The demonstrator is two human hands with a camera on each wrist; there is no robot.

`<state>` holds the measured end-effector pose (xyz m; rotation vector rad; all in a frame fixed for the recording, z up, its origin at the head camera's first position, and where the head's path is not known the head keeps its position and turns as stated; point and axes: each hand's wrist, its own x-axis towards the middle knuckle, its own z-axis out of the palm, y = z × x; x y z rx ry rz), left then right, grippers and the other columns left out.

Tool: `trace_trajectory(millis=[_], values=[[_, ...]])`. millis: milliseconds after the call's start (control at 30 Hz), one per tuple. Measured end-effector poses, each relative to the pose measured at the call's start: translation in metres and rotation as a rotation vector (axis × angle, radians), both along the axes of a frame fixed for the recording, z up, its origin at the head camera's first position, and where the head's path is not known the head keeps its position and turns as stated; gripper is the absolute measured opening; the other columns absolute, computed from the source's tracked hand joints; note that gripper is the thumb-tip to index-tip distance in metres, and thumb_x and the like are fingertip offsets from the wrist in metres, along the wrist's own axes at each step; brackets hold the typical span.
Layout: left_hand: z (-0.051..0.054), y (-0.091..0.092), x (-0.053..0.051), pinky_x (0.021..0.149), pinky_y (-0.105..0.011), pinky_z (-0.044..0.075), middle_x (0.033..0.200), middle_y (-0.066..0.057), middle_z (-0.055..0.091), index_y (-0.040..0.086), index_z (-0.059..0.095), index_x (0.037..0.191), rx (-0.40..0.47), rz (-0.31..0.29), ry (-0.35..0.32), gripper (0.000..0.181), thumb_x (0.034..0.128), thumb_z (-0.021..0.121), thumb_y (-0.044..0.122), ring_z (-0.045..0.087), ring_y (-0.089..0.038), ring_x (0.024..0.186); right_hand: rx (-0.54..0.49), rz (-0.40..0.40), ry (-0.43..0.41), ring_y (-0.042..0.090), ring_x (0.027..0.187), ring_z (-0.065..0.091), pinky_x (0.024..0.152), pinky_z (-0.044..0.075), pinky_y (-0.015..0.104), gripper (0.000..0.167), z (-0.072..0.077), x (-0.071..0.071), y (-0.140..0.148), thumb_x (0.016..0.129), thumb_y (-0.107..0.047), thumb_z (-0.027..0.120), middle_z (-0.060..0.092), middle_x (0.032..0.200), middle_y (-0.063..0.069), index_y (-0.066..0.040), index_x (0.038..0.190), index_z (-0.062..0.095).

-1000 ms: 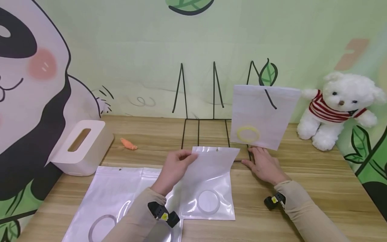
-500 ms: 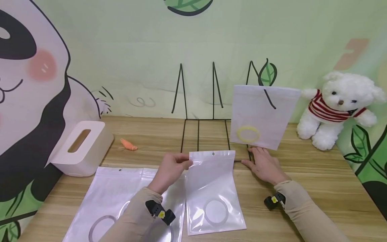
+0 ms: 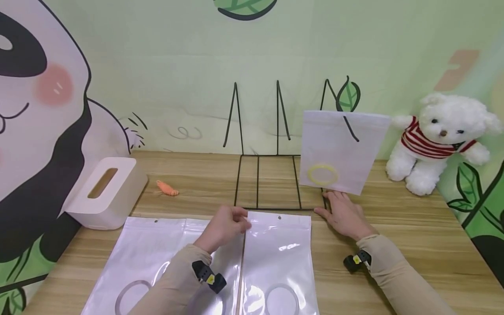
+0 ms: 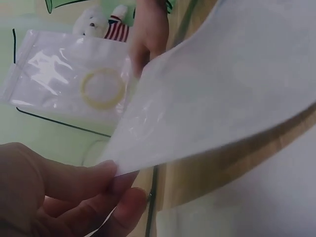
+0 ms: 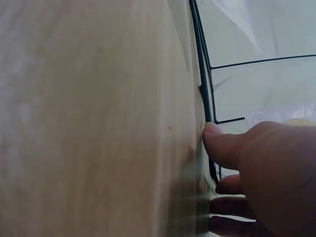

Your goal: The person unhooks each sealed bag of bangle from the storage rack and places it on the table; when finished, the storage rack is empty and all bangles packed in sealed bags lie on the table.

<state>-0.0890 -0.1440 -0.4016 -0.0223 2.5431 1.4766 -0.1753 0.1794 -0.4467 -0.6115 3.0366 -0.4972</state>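
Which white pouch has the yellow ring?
The hanging pouch, on the rightmost hook of the black rack. Its ring is yellow; the other pouches, in front of the rack, show greyish rings, including the one pinched by the left hand.

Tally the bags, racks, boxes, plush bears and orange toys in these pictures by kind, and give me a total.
White bags: 4 visible, including 1 hanging on the rack
Black wire rack: 1
White box: 1
Plush bear: 1
Orange toy: 1
Total: 8
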Motion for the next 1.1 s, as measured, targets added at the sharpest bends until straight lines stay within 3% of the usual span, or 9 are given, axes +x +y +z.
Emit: trace_trajectory(millis=[167, 400, 633, 1100], values=[[-0.005, -0.002, -0.002, 0.057, -0.026, 0.048, 0.077, -0.004, 0.070, -0.005, 0.063, 0.116, -0.008, -0.013, 0.003, 0.034, 0.0838, 0.071, 0.000, 0.063, -0.015, 0.067, 0.002, -0.001, 0.000, 0.037, 0.130, 0.041, 0.085, 0.046, 0.064, 0.061, 0.001, 0.000, 0.000, 0.096, -0.044, 0.058, 0.049, 0.137, 0.019, 0.003, 0.134, 0.049], [-0.012, -0.003, -0.003, 0.053, -0.026, 0.046, 0.073, -0.002, 0.063, -0.004, 0.065, 0.116, -0.105, -0.063, 0.047, 0.033, 0.0839, 0.069, 0.000, 0.055, -0.013, 0.061, 0.008, -0.010, -0.018, 0.036, 0.131, 0.040, 0.087, 0.045, 0.063, 0.061, 0.001, 0.000, -0.001, 0.096, -0.044, 0.058, 0.048, 0.138, 0.019, 0.003, 0.135, 0.048], [-0.016, -0.002, -0.002, 0.055, -0.026, 0.047, 0.077, -0.006, 0.066, -0.002, 0.070, 0.114, -0.153, -0.091, 0.119, 0.031, 0.0833, 0.066, -0.003, 0.055, -0.014, 0.064, 0.005, -0.010, -0.034, 0.037, 0.132, 0.039, 0.087, 0.044, 0.064, 0.062, 0.002, 0.001, -0.001, 0.096, -0.044, 0.057, 0.047, 0.140, 0.020, 0.003, 0.137, 0.047], [-0.018, 0.000, -0.003, 0.061, -0.026, 0.049, 0.080, -0.008, 0.067, -0.008, 0.063, 0.122, -0.193, -0.121, 0.109, 0.037, 0.0856, 0.065, -0.001, 0.057, -0.013, 0.067, 0.006, -0.015, -0.021, 0.036, 0.131, 0.040, 0.087, 0.045, 0.064, 0.062, 0.000, 0.000, 0.000, 0.096, -0.045, 0.057, 0.048, 0.139, 0.019, 0.002, 0.136, 0.048]])
